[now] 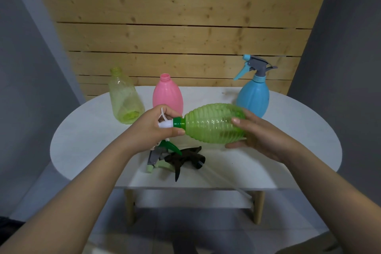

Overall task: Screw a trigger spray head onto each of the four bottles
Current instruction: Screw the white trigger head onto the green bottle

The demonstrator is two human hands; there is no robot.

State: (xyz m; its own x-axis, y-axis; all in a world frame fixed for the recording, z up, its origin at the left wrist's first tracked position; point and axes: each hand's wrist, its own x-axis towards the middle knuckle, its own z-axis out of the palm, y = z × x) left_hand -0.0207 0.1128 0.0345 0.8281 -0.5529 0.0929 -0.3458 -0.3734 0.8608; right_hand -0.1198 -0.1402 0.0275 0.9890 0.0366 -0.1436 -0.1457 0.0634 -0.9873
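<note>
I hold a ribbed green bottle (214, 125) sideways above the white table (288, 150), neck to the left. My right hand (261, 138) grips its round base. My left hand (153, 125) grips a white trigger spray head (165, 122) whose green collar (179, 122) sits on the bottle's neck. A yellow bottle (125, 98) and a pink bottle (168, 94) stand open-necked at the back. A blue bottle (252, 97) at the back right carries a blue and grey spray head (252, 66). Two loose spray heads lie below my hands: a grey-green one (158, 155) and a dark one (186, 159).
The table is small and oval, with wooden legs, and its front edge (195, 188) lies just past the loose spray heads. A wooden plank wall (175, 27) stands behind it. A clear dip tube (224, 179) runs from the dark head over the front edge.
</note>
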